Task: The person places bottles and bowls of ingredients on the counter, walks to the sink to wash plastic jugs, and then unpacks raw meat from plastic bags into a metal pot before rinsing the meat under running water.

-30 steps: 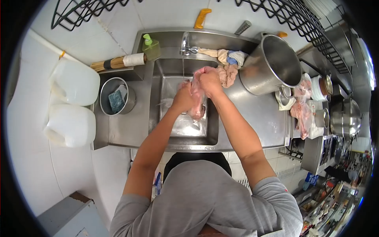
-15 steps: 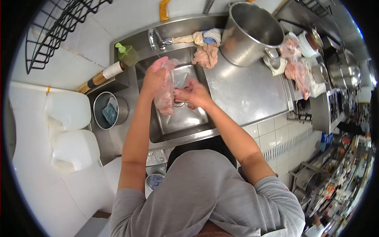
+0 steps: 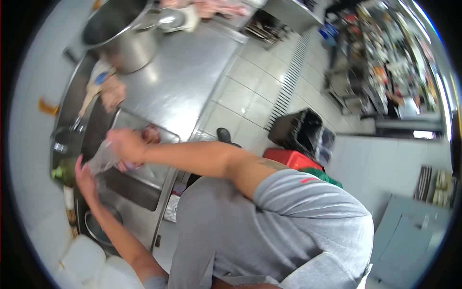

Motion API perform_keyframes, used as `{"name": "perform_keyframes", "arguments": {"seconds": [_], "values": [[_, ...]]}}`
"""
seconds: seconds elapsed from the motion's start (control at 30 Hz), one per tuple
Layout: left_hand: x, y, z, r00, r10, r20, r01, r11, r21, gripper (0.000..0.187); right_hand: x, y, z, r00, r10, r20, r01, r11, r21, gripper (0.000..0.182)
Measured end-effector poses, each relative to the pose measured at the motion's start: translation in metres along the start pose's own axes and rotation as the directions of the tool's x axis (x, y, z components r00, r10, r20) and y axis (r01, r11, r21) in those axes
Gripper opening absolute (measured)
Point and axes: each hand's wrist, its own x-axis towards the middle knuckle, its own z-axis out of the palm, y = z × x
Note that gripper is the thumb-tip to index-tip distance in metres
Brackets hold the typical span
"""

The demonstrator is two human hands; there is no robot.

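A clear plastic bag [image 3: 103,158] is stretched between my two hands over the sink [image 3: 137,189]. My left hand [image 3: 86,179] grips the bag's near left end, fingers blurred by motion. Around its other side my right hand [image 3: 126,145] is closed, its fingertips partly hidden. Just beyond the right hand, a reddish piece of raw meat [image 3: 152,134] shows in the sink. Something pinkish under the right hand is too blurred to make out.
A large steel pot [image 3: 127,50] stands on the counter [image 3: 175,72] beyond crumpled cloths [image 3: 111,91]. A metal bucket [image 3: 103,224] is at the lower left by white plastic jugs [image 3: 82,257]. A black bin [image 3: 293,130] and red container [image 3: 286,158] stand on the floor.
The view has swung to the right, bringing the bins and a grey cabinet into sight. My right hand has moved from the meat to the bag; a meat piece now shows in the sink.
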Motion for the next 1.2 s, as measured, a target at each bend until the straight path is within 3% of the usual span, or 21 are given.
{"name": "perform_keyframes", "arguments": {"seconds": [0.03,0.07,0.13,0.2,0.23,0.33,0.37,0.47,0.6,0.63,0.7,0.73,0.8,0.83,0.9,0.93,0.97,1.0,1.07,1.1,1.2], "values": [[-0.006,0.012,-0.002,0.999,-0.038,0.03,0.038,0.999,0.003,0.051,0.005,-0.016,-0.006,0.993,-0.104,0.062,0.098,0.99,0.097,0.009],[-0.003,0.021,-0.008,0.992,-0.09,0.093,0.1,0.988,-0.118,0.052,0.011,-0.029,-0.005,0.996,-0.084,0.018,0.081,0.989,0.126,0.011],[-0.018,0.096,0.015,0.996,0.01,0.09,0.027,0.918,-0.395,0.058,0.028,-0.055,-0.026,0.997,-0.081,-0.011,0.082,0.977,0.195,0.016],[-0.022,0.146,0.03,0.969,0.107,0.221,0.011,0.882,-0.472,0.063,0.027,-0.083,-0.073,0.996,-0.094,0.004,0.09,0.957,0.276,0.022],[-0.031,0.179,0.057,0.948,0.166,0.273,-0.012,0.872,-0.489,0.064,0.024,-0.079,-0.09,0.979,-0.2,0.044,0.19,0.967,0.17,0.041],[-0.04,0.232,0.136,0.837,0.277,0.471,0.003,0.86,-0.51,0.065,0.007,-0.053,-0.146,0.964,-0.193,0.183,0.109,0.914,0.391,0.059],[-0.041,0.239,0.167,0.802,0.309,0.511,0.001,0.855,-0.519,0.064,-0.005,-0.05,-0.17,0.943,-0.039,0.331,-0.154,0.829,0.537,0.071],[-0.049,0.252,0.265,0.733,0.313,0.604,-0.049,0.91,-0.412,0.063,-0.039,-0.017,-0.218,0.998,0.031,-0.046,-0.013,0.94,0.34,0.059],[-0.104,0.291,0.381,0.683,0.238,0.691,-0.254,0.964,-0.08,0.065,-0.113,0.026,-0.333,0.961,0.206,-0.185,-0.168,0.964,0.205,0.02],[-0.121,0.3,0.405,0.611,0.31,0.728,-0.353,0.93,-0.1,0.066,-0.138,0.037,-0.364,0.943,0.207,-0.259,-0.164,0.97,0.18,0.019],[-0.152,0.319,0.45,0.445,0.432,0.784,-0.527,0.834,-0.161,0.069,-0.192,0.063,-0.421,0.878,0.208,-0.432,-0.156,0.976,0.154,0.021],[-0.165,0.328,0.47,0.422,0.419,0.804,-0.533,0.832,-0.154,0.07,-0.22,0.074,-0.448,0.826,0.209,-0.523,-0.148,0.977,0.156,0.024],[-0.185,0.345,0.505,0.379,0.391,0.839,-0.544,0.827,-0.139,0.073,-0.282,0.083,-0.512,0.728,0.31,-0.611,-0.33,0.94,0.084,0.026],[-0.191,0.349,0.52,0.374,0.363,0.854,-0.491,0.858,-0.15,0.073,-0.308,0.075,-0.545,0.661,0.28,-0.696,-0.34,0.939,0.055,0.028],[-0.195,0.356,0.542,0.357,0.284,0.89,-0.425,0.898,-0.116,0.073,-0.37,0.093,-0.606,0.514,0.304,-0.802,-0.56,0.827,-0.046,0.021],[-0.195,0.357,0.551,0.355,0.243,0.903,-0.389,0.916,-0.094,0.073,-0.392,0.098,-0.632,0.369,0.325,-0.871,-0.626,0.78,0.026,0.02],[-0.194,0.355,0.558,0.355,0.249,0.901,-0.413,0.907,-0.087,0.072,-0.436,0.14,-0.66,0.393,0.162,-0.905,-0.732,0.651,-0.202,0.026],[-0.195,0.353,0.563,0.34,0.248,0.907,-0.418,0.904,-0.09,0.072,-0.473,0.161,-0.686,0.319,0.262,-0.911,-0.855,0.493,-0.158,0.036],[-0.191,0.349,0.562,0.388,0.246,0.888,-0.433,0.9,-0.06,0.073,-0.564,0.223,-0.729,0.44,0.254,-0.861,-0.896,0.188,-0.402,0.056],[-0.189,0.348,0.558,0.402,0.242,0.883,-0.452,0.891,-0.038,0.073,-0.577,0.233,-0.745,0.194,0.548,-0.814,-0.962,-0.055,-0.267,0.067],[-0.177,0.338,0.532,0.498,0.26,0.827,-0.487,0.873,0.019,0.076,-0.571,0.237,-0.756,0.228,0.582,-0.781,-0.97,0.205,-0.131,0.072]]}}
